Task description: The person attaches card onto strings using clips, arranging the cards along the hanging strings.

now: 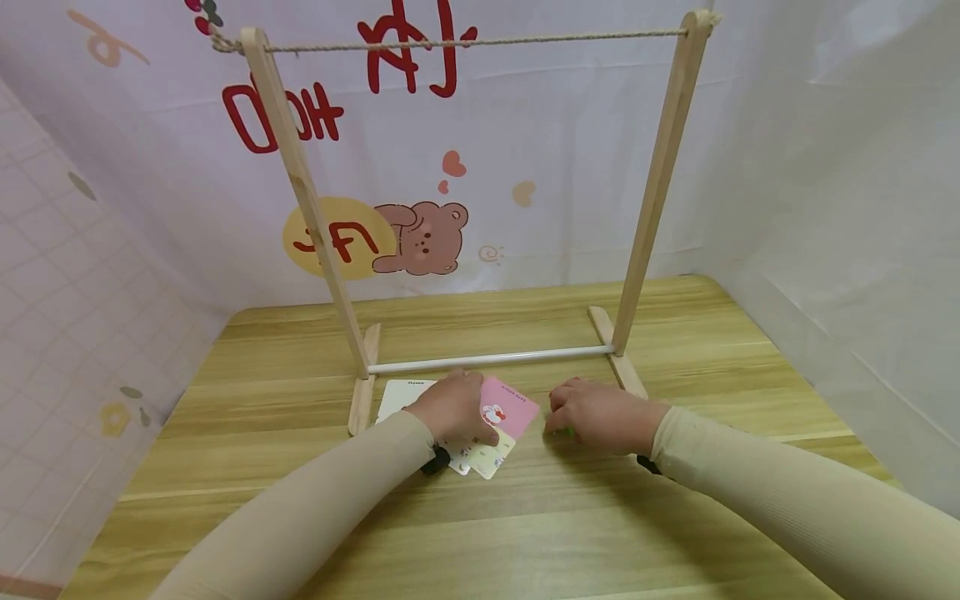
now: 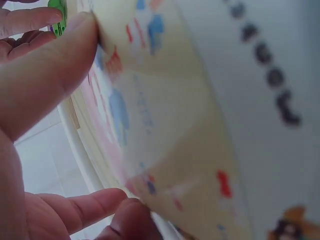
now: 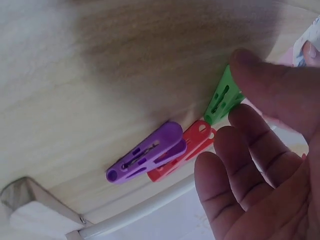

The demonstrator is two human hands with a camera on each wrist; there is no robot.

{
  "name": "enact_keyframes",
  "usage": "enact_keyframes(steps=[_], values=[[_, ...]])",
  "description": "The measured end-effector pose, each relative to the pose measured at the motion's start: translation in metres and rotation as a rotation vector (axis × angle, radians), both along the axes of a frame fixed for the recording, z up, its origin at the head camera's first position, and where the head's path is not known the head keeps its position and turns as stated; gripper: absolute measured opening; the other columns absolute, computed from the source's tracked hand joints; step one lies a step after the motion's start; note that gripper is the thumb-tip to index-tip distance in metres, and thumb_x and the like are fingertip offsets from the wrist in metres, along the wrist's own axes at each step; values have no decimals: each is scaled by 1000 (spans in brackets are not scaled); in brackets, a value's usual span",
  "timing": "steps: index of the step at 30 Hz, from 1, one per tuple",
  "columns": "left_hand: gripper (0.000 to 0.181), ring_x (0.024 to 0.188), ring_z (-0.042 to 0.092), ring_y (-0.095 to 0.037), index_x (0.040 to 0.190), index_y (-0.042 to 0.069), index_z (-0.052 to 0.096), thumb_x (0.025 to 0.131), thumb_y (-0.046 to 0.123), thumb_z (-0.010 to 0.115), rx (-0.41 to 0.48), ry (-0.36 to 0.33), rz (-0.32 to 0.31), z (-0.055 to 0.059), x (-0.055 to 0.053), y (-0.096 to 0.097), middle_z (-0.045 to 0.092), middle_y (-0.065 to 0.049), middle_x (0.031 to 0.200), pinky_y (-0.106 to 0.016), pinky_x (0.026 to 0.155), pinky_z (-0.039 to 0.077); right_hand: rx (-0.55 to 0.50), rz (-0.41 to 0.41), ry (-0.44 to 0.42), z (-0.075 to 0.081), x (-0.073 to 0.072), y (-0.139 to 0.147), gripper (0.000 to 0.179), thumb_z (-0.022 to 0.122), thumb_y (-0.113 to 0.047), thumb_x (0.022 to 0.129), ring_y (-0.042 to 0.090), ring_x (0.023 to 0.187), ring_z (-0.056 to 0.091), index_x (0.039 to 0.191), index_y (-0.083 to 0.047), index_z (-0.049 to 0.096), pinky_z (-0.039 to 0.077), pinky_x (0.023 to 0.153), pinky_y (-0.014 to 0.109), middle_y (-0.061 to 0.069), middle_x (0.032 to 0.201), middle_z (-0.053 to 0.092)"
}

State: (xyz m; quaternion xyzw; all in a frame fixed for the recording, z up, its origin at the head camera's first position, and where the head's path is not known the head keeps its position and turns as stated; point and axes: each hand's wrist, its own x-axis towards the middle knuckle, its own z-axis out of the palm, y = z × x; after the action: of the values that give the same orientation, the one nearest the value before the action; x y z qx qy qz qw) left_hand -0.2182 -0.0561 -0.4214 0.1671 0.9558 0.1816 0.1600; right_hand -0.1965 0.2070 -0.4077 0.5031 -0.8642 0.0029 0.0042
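Observation:
On the wooden table, my left hand (image 1: 452, 408) grips a pink and pale yellow card (image 1: 513, 408) with a small cartoon figure. Thumb and fingers lie at different edges of it in the left wrist view. A white card (image 1: 399, 393) lies partly under this hand. My right hand (image 1: 603, 417), a little to the right, pinches a green clothespin (image 3: 221, 97) between thumb and forefinger. Close by in the right wrist view lie a purple clothespin (image 3: 147, 152) and a red clothespin (image 3: 196, 136), one partly behind the other.
A wooden frame (image 1: 652, 200) stands behind the hands, with a rope (image 1: 525, 39) strung across its top and a white rod (image 1: 495, 358) low between its posts. Behind the table (image 1: 480, 542) hangs a printed white cloth (image 1: 585, 125).

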Motion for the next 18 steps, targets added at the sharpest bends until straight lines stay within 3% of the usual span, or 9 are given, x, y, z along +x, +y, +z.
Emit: enact_keyframes(steps=[8, 18], values=[[64, 88, 56, -19, 117, 7, 64, 70, 35, 98, 59, 3, -18, 1, -2, -2, 60, -1, 97, -33, 76, 50, 20, -30, 4, -3, 0, -2, 34, 81, 9, 81, 13, 83, 50, 101, -19, 80, 53, 82, 30, -4, 87, 57], [55, 83, 61, -16, 115, 10, 66, 74, 30, 97, 114, -28, 11, 2, -8, -5, 64, 2, 94, -33, 77, 51, -4, -22, 61, -7, 2, -2, 23, 81, 1, 86, 12, 79, 51, 97, -18, 79, 54, 79, 29, -3, 87, 58]])
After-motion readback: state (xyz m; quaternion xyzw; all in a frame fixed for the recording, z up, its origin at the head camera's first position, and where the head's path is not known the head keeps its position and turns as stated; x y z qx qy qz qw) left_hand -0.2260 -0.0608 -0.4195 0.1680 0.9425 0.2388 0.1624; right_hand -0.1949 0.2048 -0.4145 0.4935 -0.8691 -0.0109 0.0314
